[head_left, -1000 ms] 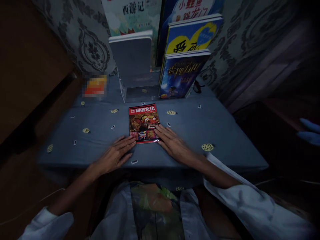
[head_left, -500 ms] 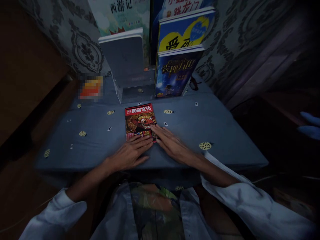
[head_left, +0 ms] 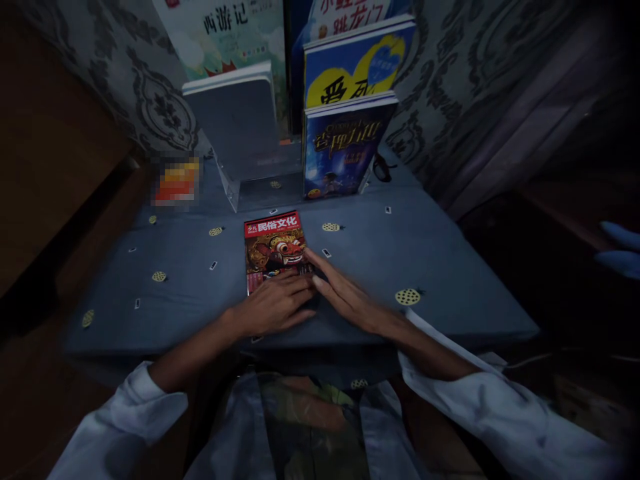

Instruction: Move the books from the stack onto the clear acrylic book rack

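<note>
A small book [head_left: 273, 250] with a red title band and a carved mask on its cover lies face up on the blue-grey tablecloth [head_left: 175, 320]. My left hand [head_left: 277, 303] rests over the book's lower edge, its fingers stretched out to the right. Along the book's right side lies my right hand [head_left: 347, 300], fingers extended toward the cover's edge. The fingertips of both hands come close together near the lower right corner, which they hide. Neither hand grasps anything.
Behind the book stands a clear display rack [head_left: 233, 193] with a grey panel. A dark blue book [head_left: 345, 147] and a yellow-and-blue book [head_left: 360, 63] stand beside it, with a green book [head_left: 225, 33] behind. Dark glasses [head_left: 384, 168] and a blurred orange item [head_left: 176, 181] lie near the back.
My left hand has slid a little to the right across the book's lower part, closer to my right hand. The whole view has shifted slightly.
</note>
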{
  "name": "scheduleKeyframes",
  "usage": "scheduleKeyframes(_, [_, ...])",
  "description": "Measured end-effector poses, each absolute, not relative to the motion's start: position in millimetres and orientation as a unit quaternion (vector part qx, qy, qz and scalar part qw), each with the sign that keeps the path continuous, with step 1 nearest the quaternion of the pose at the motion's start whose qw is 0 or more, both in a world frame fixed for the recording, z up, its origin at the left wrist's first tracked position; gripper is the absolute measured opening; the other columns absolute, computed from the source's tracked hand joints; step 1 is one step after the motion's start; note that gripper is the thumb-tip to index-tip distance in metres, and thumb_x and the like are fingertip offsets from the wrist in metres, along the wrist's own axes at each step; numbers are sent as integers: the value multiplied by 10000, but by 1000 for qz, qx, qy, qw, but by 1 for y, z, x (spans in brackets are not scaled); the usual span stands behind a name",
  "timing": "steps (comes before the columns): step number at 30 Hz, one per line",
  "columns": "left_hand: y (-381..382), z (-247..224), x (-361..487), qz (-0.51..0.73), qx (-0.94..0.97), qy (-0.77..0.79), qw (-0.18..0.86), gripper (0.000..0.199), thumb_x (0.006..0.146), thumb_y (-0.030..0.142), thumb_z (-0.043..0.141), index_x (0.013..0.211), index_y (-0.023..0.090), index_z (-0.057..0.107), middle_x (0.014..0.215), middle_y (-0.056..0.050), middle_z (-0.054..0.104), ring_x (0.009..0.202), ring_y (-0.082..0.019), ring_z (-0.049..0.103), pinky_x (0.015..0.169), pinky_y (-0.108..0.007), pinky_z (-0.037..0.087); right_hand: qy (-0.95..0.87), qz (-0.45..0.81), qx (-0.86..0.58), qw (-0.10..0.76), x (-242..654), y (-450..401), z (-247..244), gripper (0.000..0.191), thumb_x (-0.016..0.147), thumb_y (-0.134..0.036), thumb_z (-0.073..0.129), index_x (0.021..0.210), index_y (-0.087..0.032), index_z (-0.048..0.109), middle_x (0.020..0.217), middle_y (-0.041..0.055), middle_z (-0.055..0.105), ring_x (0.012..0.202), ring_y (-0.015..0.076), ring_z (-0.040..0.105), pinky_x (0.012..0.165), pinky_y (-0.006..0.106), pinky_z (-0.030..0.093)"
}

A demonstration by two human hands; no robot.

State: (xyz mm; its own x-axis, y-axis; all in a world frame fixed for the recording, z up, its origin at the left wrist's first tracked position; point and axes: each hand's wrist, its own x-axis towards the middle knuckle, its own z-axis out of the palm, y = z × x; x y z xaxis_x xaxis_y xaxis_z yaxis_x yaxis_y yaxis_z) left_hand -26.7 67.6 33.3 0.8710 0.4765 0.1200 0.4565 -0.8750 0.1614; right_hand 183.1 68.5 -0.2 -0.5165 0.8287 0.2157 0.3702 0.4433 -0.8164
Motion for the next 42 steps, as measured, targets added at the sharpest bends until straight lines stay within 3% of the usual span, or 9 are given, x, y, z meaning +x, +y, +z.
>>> scheduleKeyframes(6, [85,32,-28,88,965,237,69,382,1030,338,459,1341,127,525,1429,-164,560,1371,-261,508,1129,-412,453,-780,365,-394,322,184,68,-5,614,1045,-514,289,1597,-268,186,1640,73,304,1492,239,319,1229,504,288])
scheduleKeyframes(14, [121,32,-30,91,962,250,66,412,1054,346,394,1376,123,520,1427,-149,576,1347,-232,539,1127,-375,457,-779,336,-421,320,188,64,-4,599,1056,-464,298,1603,-265,156,1657,84,252,1513,233,257,1233,504,275])
scheduleKeyframes(18, [143,27,-33,90,956,273,63,423,1058,336,377,1414,145,502,1486,-122,531,1388,-215,495,1154,-366,423,-792,312,-425,307,187,64,-2,588,1058,-424,313,1603,-259,165,1640,95,296,1498,237,299,1217,506,314])
scheduleKeyframes(24, [170,18,-35,103,947,296,67,432,1065,367,345,1399,166,529,1483,-102,540,1404,-187,474,1170,-359,394,-837,250,-392,289,186,66,-4,551,1048,-352,360,1584,-268,263,1561,94,445,1442,241,413,1181,506,385])
scheduleKeyframes(32, [194,13,-47,112,931,339,80,432,1053,326,359,1407,142,526,1494,-116,524,1399,-196,481,1182,-368,382,-846,234,-385,286,187,68,-9,488,1043,-317,390,1531,-288,388,1536,76,482,1435,230,423,1166,510,405])
scheduleKeyframes(42, [191,12,-96,129,895,422,68,436,1040,319,348,1396,156,541,1488,-102,533,1382,-212,503,1174,-399,401,-852,222,-382,280,185,69,-4,433,1034,-310,402,1446,-232,513,1506,111,516,1417,244,452,1151,528,420])
